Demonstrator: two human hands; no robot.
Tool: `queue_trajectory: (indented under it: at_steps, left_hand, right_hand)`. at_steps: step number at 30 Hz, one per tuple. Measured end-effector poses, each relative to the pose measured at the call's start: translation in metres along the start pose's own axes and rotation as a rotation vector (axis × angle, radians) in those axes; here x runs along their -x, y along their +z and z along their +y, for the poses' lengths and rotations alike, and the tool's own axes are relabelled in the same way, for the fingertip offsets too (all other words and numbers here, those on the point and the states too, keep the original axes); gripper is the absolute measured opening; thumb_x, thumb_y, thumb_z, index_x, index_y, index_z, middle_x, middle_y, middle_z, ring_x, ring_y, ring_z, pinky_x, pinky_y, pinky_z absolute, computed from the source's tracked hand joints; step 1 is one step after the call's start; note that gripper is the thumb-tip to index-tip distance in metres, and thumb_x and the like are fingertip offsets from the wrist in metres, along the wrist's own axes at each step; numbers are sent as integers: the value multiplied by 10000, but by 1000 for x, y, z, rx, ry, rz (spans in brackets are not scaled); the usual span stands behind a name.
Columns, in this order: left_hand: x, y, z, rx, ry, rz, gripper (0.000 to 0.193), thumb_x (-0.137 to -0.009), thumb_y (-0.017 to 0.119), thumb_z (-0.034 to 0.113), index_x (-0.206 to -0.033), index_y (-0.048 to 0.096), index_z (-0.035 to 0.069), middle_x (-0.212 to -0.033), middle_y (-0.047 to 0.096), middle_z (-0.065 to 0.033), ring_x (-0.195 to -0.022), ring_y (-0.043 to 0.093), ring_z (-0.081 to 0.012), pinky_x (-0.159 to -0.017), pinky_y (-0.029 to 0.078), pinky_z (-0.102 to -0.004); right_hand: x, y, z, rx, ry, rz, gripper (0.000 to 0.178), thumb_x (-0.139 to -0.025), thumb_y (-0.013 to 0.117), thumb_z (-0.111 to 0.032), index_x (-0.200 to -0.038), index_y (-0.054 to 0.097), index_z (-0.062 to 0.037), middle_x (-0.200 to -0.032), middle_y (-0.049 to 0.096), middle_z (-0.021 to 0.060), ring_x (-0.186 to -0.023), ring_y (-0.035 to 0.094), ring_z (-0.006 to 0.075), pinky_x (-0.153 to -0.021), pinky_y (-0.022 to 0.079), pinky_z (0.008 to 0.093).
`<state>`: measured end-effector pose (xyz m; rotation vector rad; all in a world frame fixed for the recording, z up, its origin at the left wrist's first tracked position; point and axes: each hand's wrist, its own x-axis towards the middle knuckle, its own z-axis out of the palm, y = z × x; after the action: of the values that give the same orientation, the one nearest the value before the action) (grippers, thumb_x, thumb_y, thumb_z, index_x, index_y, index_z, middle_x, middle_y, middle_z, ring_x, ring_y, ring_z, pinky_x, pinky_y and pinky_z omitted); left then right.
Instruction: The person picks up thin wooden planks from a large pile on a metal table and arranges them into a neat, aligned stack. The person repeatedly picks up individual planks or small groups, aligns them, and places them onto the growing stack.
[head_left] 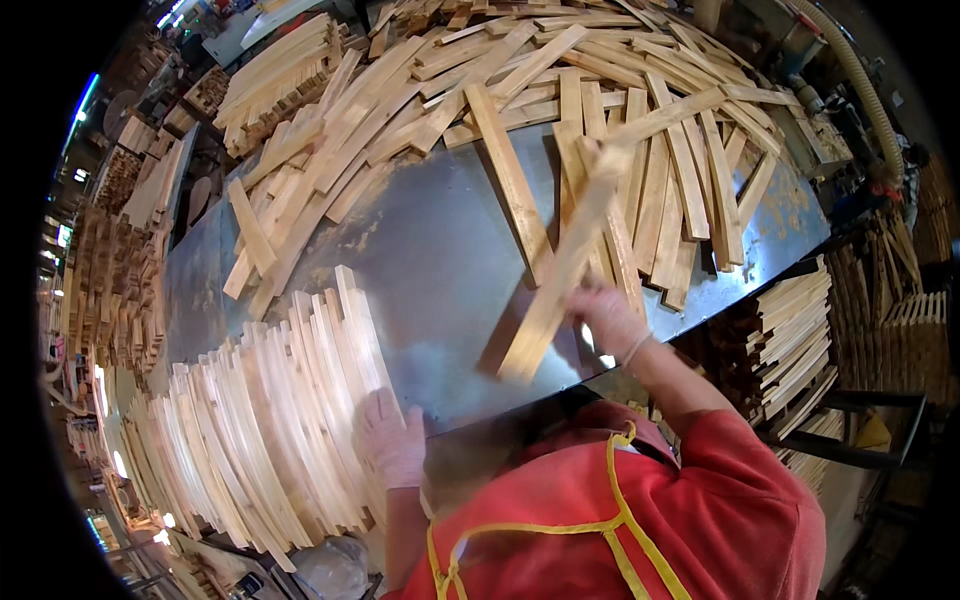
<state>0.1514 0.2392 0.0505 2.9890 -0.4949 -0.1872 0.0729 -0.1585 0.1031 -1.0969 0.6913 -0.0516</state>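
Gloved in pale pink, my right hand is closed round a wooden board, which is lifted off the metal table and slightly blurred. The board slants from its near end by the table's front edge up toward the loose boards. At the left, my left hand, in the same kind of glove, rests against the end of a row of upright-set boards. Its fingers lie fairly flat along the last board of that row, without wrapping it.
A heap of loose boards covers the far part of the metal table. Stacked lumber stands at the far left. A rack of boards sits beyond the table's right edge, below a ribbed hose.
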Motion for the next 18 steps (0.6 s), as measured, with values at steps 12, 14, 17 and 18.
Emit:
queue_trajectory:
  at_steps: [12, 14, 17, 18]
  left_hand:
    - [-12, 42, 85, 519, -114, -181, 811, -898, 773, 357, -1563, 453, 21, -1275, 643, -148, -1140, 655, -311, -956, 542, -423]
    - [-10, 60, 48, 1254, -155, -323, 673, -923, 753, 258, -1511, 530, 20, -1131, 696, -109, -1019, 697, -248, -862, 583, -370]
    - [5, 3, 44, 1996, -442, -657, 657, -871, 798, 188, -1458, 566, 5, -1062, 701, -43, -953, 677, -175, -871, 559, -289]
    - [14, 8, 34, 1912, -393, -648, 626, -898, 747, 151, -1468, 552, -20, -1122, 699, -56, -943, 665, -160, -852, 553, -280]
  right_hand:
    - [-67, -48, -26, 1527, -233, 404, 1016, -788, 856, -451, -1574, 380, -17, -1373, 622, 243, -1274, 619, 399, -1057, 516, 470]
    - [-60, -36, -15, 1646, -229, 343, 923, -821, 830, -393, -1573, 397, -78, -1301, 656, 228, -1212, 657, 408, -995, 548, 485]
    - [-59, -53, 18, 1564, -107, 188, 860, -849, 798, -345, -1591, 398, -169, -1269, 673, 220, -1148, 682, 424, -977, 557, 499]
    - [-47, -44, 31, 1581, -251, 188, 706, -892, 727, -304, -1545, 484, -185, -1233, 696, 232, -1126, 690, 427, -956, 561, 501]
